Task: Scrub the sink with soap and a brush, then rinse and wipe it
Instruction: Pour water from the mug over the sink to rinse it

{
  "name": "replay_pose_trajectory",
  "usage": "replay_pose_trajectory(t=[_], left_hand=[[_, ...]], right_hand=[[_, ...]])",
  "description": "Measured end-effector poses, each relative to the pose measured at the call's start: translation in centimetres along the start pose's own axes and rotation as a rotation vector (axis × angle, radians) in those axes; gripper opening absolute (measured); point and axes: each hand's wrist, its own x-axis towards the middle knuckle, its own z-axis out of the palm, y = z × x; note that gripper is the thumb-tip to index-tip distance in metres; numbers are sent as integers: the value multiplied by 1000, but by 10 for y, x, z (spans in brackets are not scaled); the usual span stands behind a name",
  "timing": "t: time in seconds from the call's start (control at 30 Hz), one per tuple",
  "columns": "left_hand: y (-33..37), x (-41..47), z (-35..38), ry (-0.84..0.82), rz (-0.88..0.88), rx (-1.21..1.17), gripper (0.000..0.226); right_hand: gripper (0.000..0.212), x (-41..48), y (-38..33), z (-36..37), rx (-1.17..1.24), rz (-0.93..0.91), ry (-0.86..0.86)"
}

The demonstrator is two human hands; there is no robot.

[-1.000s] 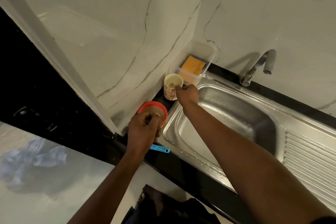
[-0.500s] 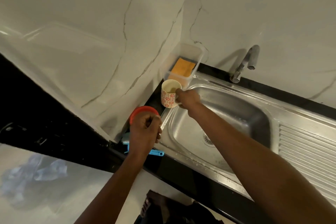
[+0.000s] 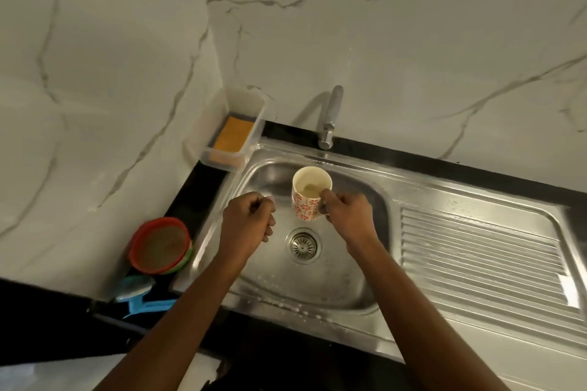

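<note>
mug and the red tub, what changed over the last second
The right hand carried the mug off the black counter ledge by the wall and out over the sink basin, above the drain. The left hand let go of the red tub and moved over the basin, fingers curled, seemingly holding nothing. The tub, blue brush and sponge box stayed put.

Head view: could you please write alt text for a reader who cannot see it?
A right hand holds a flower-patterned mug over a steel sink, the left hand curled, empty, beside it. A tap stands behind.
</note>
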Motion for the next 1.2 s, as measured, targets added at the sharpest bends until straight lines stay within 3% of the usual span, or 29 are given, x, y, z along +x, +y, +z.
replay_pose_trajectory(t=[0.2,0.27,0.43,0.53,0.7,0.8,1.0,1.1,1.2], left_hand=[[14,83,50,-106,169,167,25],[19,120,61,-188,332,365,26],[43,191,79,-528,751,1029,71],[50,211,89,-549,925,1344,84],[51,216,94,-452,1022,1449,74],[41,218,89,-433,926,1428,76],[18,224,80,-558,703,1385,89],[31,219,76,-654,504,1186,72],[36,205,62,-552,415,898,49]], right_hand=[[37,17,14,-4,12,67,74],[37,22,17,0,20,96,91],[42,32,17,14,-4,132,121],[43,37,12,17,-4,145,134],[42,47,7,19,27,173,163],[44,50,4,20,2,150,168],[50,54,1,26,10,126,187],[51,54,0,26,12,114,183],[50,52,0,26,25,102,172]])
